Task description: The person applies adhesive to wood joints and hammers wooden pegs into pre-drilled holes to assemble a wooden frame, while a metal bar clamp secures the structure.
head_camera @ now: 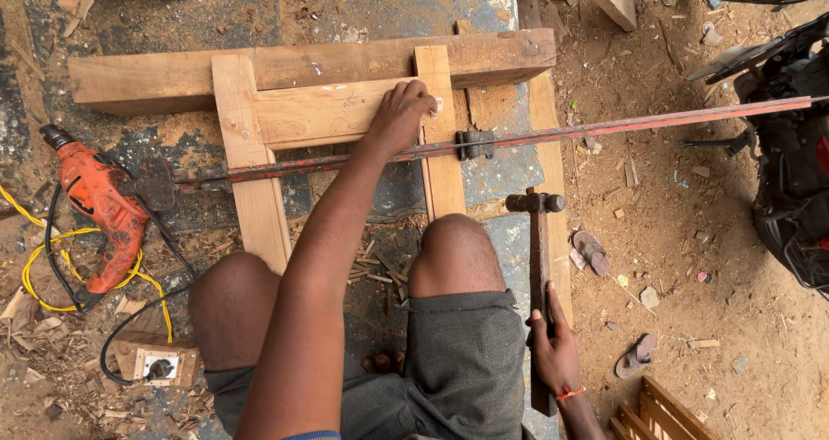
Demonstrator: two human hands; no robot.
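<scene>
A pale wooden frame (259, 120) lies on the blue workbench between my knees, squeezed by a long rusty red bar clamp (604, 129). My left hand (399, 116) rests on the frame's top rail. Its fingertips are bunched at the joint with the right upright (440, 172), by a small pale spot; whether they pinch anything is unclear. My right hand (553, 349) grips the wooden handle of a hammer (535, 203). The hammer's dark head lies on the bench edge to the right of the frame.
A thick timber beam (155, 82) lies behind the frame. An orange power drill (99, 211) with yellow and black cables and a socket box (157, 367) sit at the left. A motorcycle (790, 181), two sandals (591, 252) and a slatted crate (661, 410) stand on the dirt at the right.
</scene>
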